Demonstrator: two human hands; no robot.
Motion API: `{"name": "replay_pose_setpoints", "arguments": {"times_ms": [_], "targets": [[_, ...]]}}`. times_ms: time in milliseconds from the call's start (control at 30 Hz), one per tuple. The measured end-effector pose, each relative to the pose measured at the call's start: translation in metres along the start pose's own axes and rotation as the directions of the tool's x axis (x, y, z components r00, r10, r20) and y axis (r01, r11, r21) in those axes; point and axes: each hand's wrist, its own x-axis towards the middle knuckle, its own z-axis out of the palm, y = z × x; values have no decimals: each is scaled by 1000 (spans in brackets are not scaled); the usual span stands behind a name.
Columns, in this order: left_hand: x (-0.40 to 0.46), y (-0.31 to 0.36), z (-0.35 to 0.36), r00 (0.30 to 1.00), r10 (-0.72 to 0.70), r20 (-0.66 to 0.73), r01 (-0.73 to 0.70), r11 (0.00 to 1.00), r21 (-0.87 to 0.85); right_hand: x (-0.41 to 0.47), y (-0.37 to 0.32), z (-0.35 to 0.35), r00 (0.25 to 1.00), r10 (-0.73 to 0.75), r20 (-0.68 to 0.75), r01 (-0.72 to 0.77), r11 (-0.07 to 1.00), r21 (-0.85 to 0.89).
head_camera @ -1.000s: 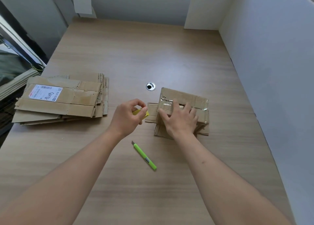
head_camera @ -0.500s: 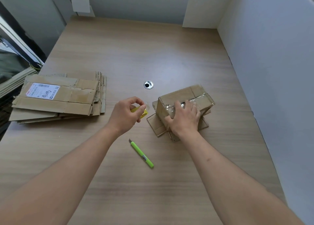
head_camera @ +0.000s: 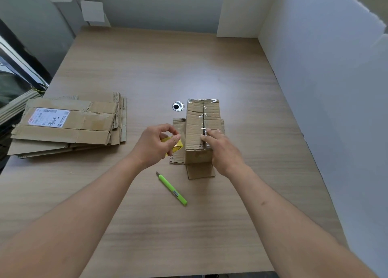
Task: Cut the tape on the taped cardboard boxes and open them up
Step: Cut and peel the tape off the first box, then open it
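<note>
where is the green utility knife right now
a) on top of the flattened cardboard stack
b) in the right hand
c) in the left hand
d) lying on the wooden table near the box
d: the slim green utility knife lies free on the light wooden table, just in front of the small taped cardboard box, with neither hand touching it.

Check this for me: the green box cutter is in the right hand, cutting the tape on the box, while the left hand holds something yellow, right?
Not quite. In the head view the green box cutter lies on the table, held by neither hand. The right hand touches the box bare; the left hand does hold something yellow.
</note>
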Motion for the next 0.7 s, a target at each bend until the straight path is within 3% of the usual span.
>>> {"name": "replay_pose_setpoints", "arguments": {"times_ms": [67, 133, 233, 300, 700], "targets": [[-3, 3, 1, 999, -6, 47, 7, 1000, -17, -3, -3, 0, 997, -29, -67, 32, 999, 37], [-5, 6, 2, 996, -13, 91, 18, 999, -52, -9, -9, -1, 984, -42, -174, 87, 962, 258], [-7, 13, 4, 988, -12, 152, 24, 996, -81, -16, -18, -6, 991, 15, -133, 77, 751, 656], [-8, 17, 5, 984, 1, 178, 15, 996, -88, -18, -23, -9, 997, 20, -72, 44, 618, 785], [-16, 25, 11, 972, 33, 232, -28, 999, -27, -35, -18, -4, 991, 101, -91, 35, 458, 888]]}}
